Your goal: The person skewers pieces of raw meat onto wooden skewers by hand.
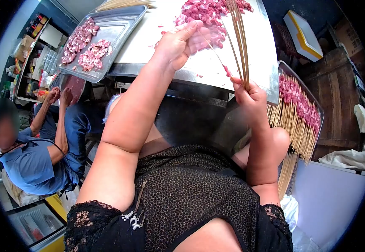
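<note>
My right hand [249,98] is closed around a bundle of bamboo skewers [242,46] that point up and away. One thin skewer [212,49] slants from its fingertips towards my left hand, with a small piece of red meat [227,70] threaded near the right fingers. My left hand [176,45] is over the near side of the pile of cut raw meat [205,14], its thumb bent and its fingers curled and partly blurred. The far end of the slanted skewer reaches those fingers. What they pinch is hard to make out.
A metal tray [126,31] with two heaps of meat stands on the left of the white table [140,56]. At right, another tray [319,122] holds rows of loaded skewers [300,105]. A seated person [35,155] works at left beside shelves. A white-and-yellow box [302,35] is behind.
</note>
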